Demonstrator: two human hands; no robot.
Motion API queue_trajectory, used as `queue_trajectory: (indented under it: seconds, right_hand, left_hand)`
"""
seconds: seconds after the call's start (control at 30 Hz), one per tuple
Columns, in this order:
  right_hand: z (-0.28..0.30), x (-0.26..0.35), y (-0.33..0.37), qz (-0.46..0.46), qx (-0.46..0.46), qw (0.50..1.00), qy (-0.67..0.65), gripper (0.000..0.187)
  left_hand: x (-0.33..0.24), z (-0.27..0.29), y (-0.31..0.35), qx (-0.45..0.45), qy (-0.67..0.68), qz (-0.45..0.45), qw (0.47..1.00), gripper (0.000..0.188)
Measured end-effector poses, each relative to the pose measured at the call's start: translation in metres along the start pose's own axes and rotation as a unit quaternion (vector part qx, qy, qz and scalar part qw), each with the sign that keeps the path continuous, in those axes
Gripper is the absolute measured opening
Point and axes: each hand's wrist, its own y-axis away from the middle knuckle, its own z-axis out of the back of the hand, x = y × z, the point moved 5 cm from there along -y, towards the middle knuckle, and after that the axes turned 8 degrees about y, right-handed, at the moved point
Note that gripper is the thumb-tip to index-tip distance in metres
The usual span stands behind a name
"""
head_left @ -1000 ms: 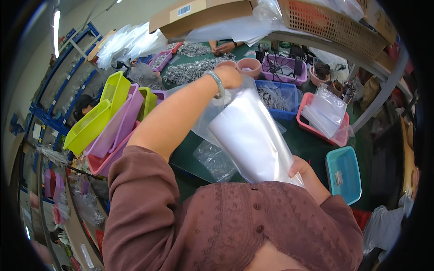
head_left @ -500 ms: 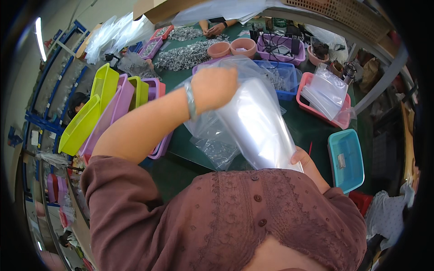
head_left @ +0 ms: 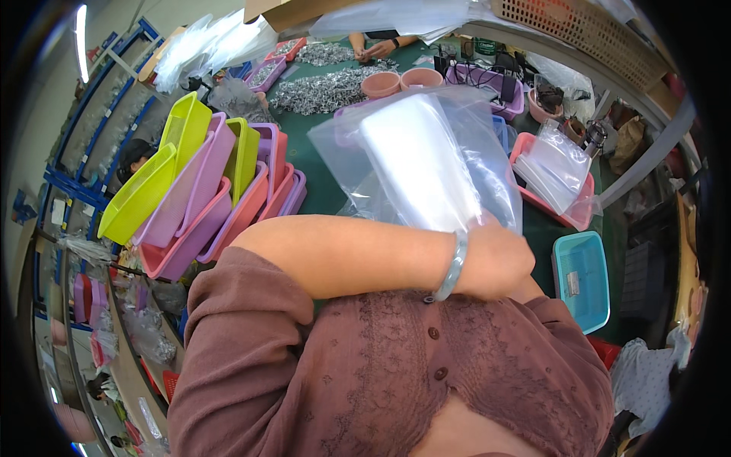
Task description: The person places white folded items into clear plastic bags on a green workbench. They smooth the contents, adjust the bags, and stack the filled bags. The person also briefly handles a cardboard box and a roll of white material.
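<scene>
A clear plastic bag (head_left: 335, 145) with a thick stack of whitish plastic sheets or smaller bags (head_left: 415, 156) inside or on it extends in front of my chest, over the table. My left arm reaches across to the right, a pale bangle (head_left: 454, 266) on its wrist. The fingers of my left hand (head_left: 499, 263) are curled at the near right end of the bag, closed on it. Behind that hand, only a bit of my right wrist (head_left: 527, 290) shows; the right fingers are hidden or too blurred to make out.
Nested yellow, purple and pink bins (head_left: 183, 183) lean at the left. A pink tray (head_left: 521, 183) of clear bags and a turquoise bin (head_left: 582, 282) are at the right. Beyond lie heaps of small metal parts (head_left: 316, 95), near another person's hands (head_left: 377, 50).
My left hand has swung from the far left of the bag down to its near right end, now covering my right hand. The bag's far end lies flatter and spreads wider.
</scene>
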Motion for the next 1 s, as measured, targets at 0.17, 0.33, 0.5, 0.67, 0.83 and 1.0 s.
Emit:
queue_trajectory:
  seconds: [0.17, 0.33, 0.5, 0.67, 0.83, 1.0]
  right_hand:
    - [-0.011, -0.006, -0.028, 0.0, 0.007, 1.0, 0.018, 0.071]
    - [-0.014, 0.003, -0.023, 0.004, -0.008, 0.999, 0.036, 0.07]
    - [-0.003, -0.004, -0.035, -0.002, -0.02, 0.999, 0.039, 0.069]
    - [-0.002, 0.012, -0.034, 0.017, -0.047, 0.996, 0.069, 0.067]
    - [0.003, 0.009, -0.037, 0.009, -0.068, 0.995, 0.076, 0.066]
    - [0.007, 0.007, -0.034, -0.001, -0.082, 0.994, 0.07, 0.065]
  left_hand:
    - [-0.042, 0.008, 0.014, 0.024, 0.152, -0.062, 0.986, 0.014]
    - [-0.056, 0.021, 0.046, 0.053, 0.241, -0.071, 0.967, 0.022]
    - [0.012, 0.087, 0.159, -0.11, 0.133, 0.104, 0.979, 0.04]
    - [0.198, 0.082, 0.269, -0.525, 0.425, 0.256, 0.692, 0.072]
    - [0.194, 0.011, 0.191, -0.42, 0.654, 0.175, 0.605, 0.071]
    - [0.185, -0.022, 0.19, -0.352, 0.713, 0.226, 0.563, 0.063]
